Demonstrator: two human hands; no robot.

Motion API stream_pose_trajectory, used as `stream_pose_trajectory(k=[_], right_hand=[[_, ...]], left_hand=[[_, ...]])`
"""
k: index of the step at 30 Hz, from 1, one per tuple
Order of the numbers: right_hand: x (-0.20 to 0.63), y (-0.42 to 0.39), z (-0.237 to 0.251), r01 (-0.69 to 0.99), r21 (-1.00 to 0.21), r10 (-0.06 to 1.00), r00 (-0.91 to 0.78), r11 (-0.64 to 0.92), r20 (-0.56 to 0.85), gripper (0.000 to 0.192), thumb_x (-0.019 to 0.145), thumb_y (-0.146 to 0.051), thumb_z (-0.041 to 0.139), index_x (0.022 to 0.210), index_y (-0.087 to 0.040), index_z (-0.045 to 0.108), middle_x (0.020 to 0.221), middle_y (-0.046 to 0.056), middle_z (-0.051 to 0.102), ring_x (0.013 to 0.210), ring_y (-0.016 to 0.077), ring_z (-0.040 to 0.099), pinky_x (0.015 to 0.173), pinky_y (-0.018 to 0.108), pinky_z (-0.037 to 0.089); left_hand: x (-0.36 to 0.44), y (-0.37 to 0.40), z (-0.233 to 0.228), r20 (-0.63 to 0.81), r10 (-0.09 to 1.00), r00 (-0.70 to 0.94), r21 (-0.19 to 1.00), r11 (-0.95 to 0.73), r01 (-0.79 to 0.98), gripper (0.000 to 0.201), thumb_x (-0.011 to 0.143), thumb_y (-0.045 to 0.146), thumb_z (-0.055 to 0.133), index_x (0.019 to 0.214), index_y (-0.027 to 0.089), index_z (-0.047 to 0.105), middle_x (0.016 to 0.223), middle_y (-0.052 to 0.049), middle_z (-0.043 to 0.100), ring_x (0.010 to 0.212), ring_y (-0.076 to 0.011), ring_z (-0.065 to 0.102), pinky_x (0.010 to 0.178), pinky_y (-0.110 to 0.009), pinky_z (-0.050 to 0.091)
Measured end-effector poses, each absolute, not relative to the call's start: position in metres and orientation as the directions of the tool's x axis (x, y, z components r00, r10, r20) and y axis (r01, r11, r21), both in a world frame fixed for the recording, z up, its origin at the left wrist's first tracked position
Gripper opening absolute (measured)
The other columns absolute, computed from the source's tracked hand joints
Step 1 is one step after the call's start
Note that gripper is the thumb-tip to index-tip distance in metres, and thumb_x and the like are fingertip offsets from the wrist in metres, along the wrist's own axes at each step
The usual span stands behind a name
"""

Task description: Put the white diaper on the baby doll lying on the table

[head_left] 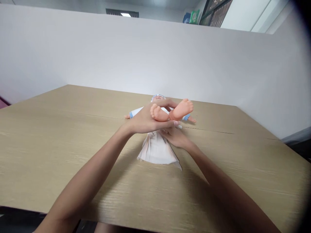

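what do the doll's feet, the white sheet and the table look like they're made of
Doll's feet: probably vinyl or plastic, smooth with a satin sheen and moulded toes.
White sheet: thin, matte and creased, perhaps cloth or paper-like fabric.
Table: perhaps wood or laminate, given its streaky tan surface and slight sheen.

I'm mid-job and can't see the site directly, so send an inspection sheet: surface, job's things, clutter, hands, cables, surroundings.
Surface: tan table, with a thin dark seam.
Job's things: doll on its back, feet raised; white cloth spread on the near side.
Clutter: green package beyond the wall, off the table.
Hands: left hand around the doll's ankles; right hand at the cloth's far end, grip partly hidden.
Cables: nothing seen.
Surroundings: pale wall behind the table.
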State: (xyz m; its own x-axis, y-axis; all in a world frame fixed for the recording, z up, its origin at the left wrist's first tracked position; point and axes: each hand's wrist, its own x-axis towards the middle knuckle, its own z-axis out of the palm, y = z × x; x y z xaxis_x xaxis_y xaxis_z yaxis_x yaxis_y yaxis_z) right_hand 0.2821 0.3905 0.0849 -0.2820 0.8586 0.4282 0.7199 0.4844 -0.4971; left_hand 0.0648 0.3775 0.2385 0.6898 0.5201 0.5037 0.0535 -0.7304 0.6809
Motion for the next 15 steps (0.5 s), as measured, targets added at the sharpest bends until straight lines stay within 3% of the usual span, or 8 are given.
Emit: stream_pose_trajectory(k=[2, 5, 7, 11, 15], right_hand=[[0.291, 0.361, 0.096, 0.746, -0.481, 0.872, -0.278, 0.460, 0.403, 0.033, 0.115, -0.049, 0.053, 0.119, -0.027, 0.076, 0.127, 0.006, 0.074, 0.123, 0.0309, 0.065, 0.104, 0.047, 0.053], [0.289, 0.322, 0.119, 0.812, -0.496, 0.897, -0.071, 0.306, 0.436, 0.035, 0.108, -0.055, 0.063, 0.113, -0.022, 0.075, 0.107, 0.010, 0.075, 0.103, 0.0323, 0.069, 0.092, 0.045, 0.054], [0.283, 0.305, 0.132, 0.774, -0.540, 0.872, -0.030, 0.330, 0.489, 0.036, 0.102, -0.050, 0.070, 0.123, -0.021, 0.073, 0.114, 0.010, 0.074, 0.108, 0.0331, 0.069, 0.094, 0.045, 0.055], [0.279, 0.291, 0.141, 0.584, -0.608, 0.818, -0.184, 0.537, 0.546, 0.048, 0.100, -0.039, 0.066, 0.145, -0.021, 0.064, 0.140, 0.010, 0.067, 0.129, 0.0303, 0.063, 0.110, 0.045, 0.053], [0.305, 0.285, 0.130, 0.544, -0.584, 0.794, -0.330, 0.602, 0.511, 0.046, 0.104, -0.039, 0.060, 0.146, -0.021, 0.065, 0.147, 0.009, 0.064, 0.137, 0.0281, 0.060, 0.118, 0.045, 0.049]], left_hand=[[0.064, 0.373, 0.230, 0.484, 0.536, 0.692, 0.694, -0.716, 0.069, 0.039, 0.091, 0.042, 0.082, 0.124, 0.022, 0.074, 0.123, -0.006, 0.076, 0.108, -0.0213, 0.071, 0.095, -0.035, 0.055], [0.067, 0.365, 0.217, 0.452, 0.559, 0.696, 0.701, -0.704, 0.110, 0.040, 0.091, 0.044, 0.083, 0.123, 0.022, 0.074, 0.125, -0.006, 0.075, 0.110, -0.0217, 0.070, 0.097, -0.036, 0.054], [0.069, 0.360, 0.208, 0.438, 0.558, 0.705, 0.702, -0.702, 0.119, 0.042, 0.089, 0.044, 0.086, 0.123, 0.022, 0.075, 0.126, -0.006, 0.075, 0.114, -0.0226, 0.069, 0.101, -0.037, 0.054], [0.060, 0.351, 0.194, 0.458, 0.474, 0.752, 0.667, -0.742, 0.061, 0.047, 0.089, 0.042, 0.086, 0.131, 0.025, 0.073, 0.133, -0.009, 0.074, 0.126, -0.0257, 0.067, 0.112, -0.043, 0.052], [0.024, 0.352, 0.180, 0.444, 0.430, 0.786, 0.581, -0.806, 0.112, 0.043, 0.094, 0.039, 0.080, 0.133, 0.024, 0.073, 0.137, -0.011, 0.072, 0.130, -0.0279, 0.065, 0.118, -0.049, 0.049]])
